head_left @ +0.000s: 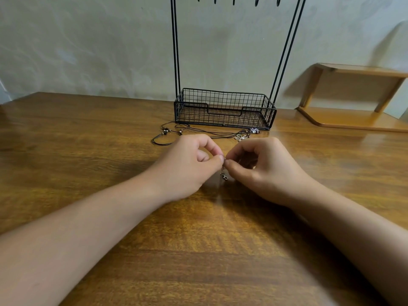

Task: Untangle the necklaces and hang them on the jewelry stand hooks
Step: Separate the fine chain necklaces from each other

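Fingers of both hands meet at the middle of the frame, pinching a thin chain [223, 171] between thumb and forefinger; the left hand [189, 164] grips it from the left, the right hand [262, 168] from the right, and a small clasp [225, 177] dangles just below the pinch, close over the bench [88, 133]; how much of the chain runs inside the right palm cannot be told. Other necklaces lie just above the hands in the frame: dark cords [176, 132] with beads, looped and crossing, and pale pendants [241, 136] to the right, all just in front of the stand [225, 109], whose wire basket sits on the bench; its hooks [234, 0] show only as tips at the top edge, and none visibly carries anything.

The step in hand looks like working one chain free; to do it well, keep the pinches close together and light, so the fine links are teased rather than pulled; a hard tug would likely tighten any knot; let the clasp hang free as the loose end; lift only once the chain runs clear of the cords.
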